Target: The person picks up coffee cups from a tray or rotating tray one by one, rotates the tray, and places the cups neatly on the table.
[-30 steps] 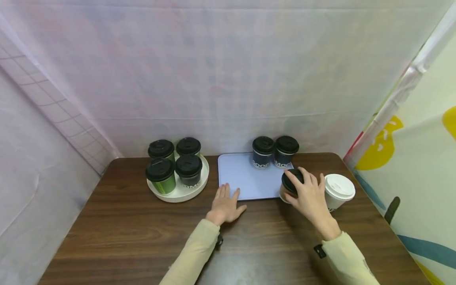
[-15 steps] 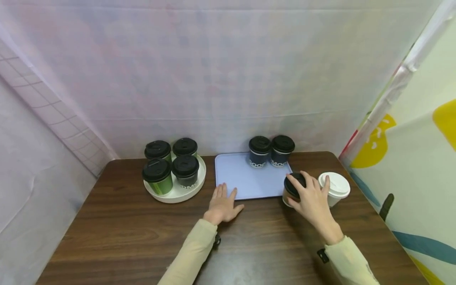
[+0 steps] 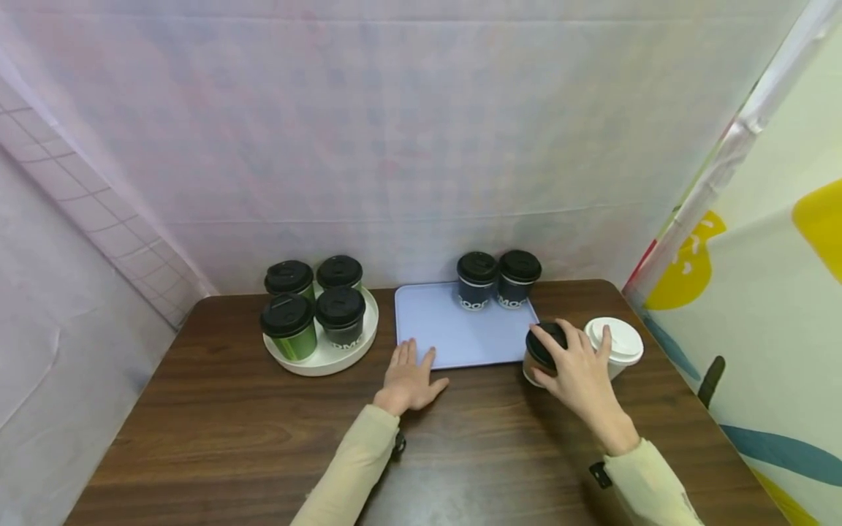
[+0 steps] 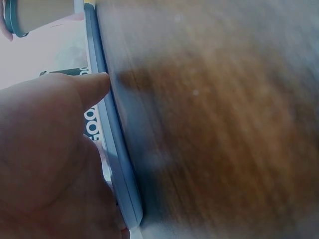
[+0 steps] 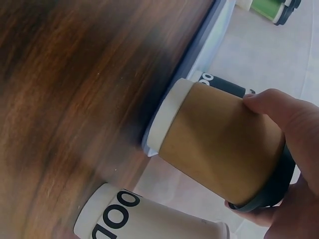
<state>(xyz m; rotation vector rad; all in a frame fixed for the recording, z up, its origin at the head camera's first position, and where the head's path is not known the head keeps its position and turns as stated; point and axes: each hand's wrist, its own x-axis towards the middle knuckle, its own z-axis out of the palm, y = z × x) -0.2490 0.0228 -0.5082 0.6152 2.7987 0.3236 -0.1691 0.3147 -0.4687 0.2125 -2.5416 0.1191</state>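
My right hand (image 3: 582,372) grips a brown paper coffee cup (image 5: 224,142) from above, fingers and thumb around its black lid (image 3: 545,345). That cup is at the front right corner of a pale blue tray (image 3: 454,329). Close to the right of this hand stands a white cup with a white lid (image 3: 618,340), overlapped by a finger in the head view. My left hand (image 3: 408,383) lies with straight fingers at the tray's front left edge, thumb spread. On the tray's back right part, two dark blue cups (image 3: 476,281) with black lids stand side by side.
To the left, a round white tray (image 3: 316,369) holds several black-lidded cups, among them a green cup (image 3: 296,343) and a dark grey one (image 3: 343,334). A brown wooden table (image 3: 217,438) carries everything. Pale curtain (image 3: 395,146) hangs behind the table's back edge.
The right hand has shifted the brown cup slightly right and toward the front, closer to the white cup. The left hand stays at the tray edge. The head view has drifted a little.
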